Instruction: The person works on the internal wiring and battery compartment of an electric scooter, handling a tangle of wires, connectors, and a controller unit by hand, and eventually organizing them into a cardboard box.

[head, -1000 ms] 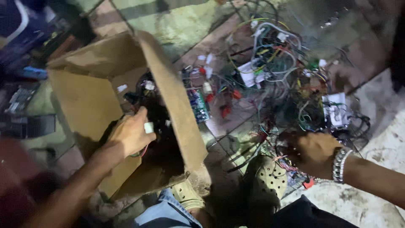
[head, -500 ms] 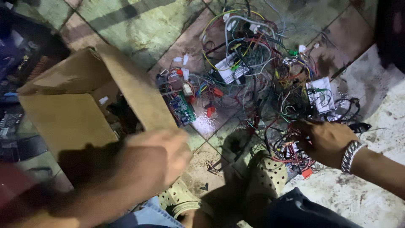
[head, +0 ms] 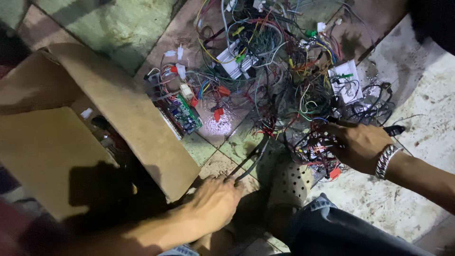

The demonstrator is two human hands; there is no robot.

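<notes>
Left hand (head: 215, 204) is down low on the tiled floor (head: 118, 23), fingers curled at the handle ends of a dark pair of pliers (head: 251, 159), touching them, though whether it has truly closed around them I cannot tell. The pliers run up and away from those fingertips toward the wire tangle (head: 284, 71); stiff metal, some weight, best taken right there at the handles. Right hand (head: 360, 144), silver bracelet (head: 386, 159) on the wrist, is buried knuckle-down in the near edge of that tangle, fingers partly closed among thin coloured leads; what exactly it pinches is hidden. Those wires look light, springy and snag-prone, so a bunch lifts better than a single strand. Just left of the left hand stands the open cardboard box (head: 118, 118); beyond it, a green circuit board (head: 182, 116), rigid but fragile.
</notes>
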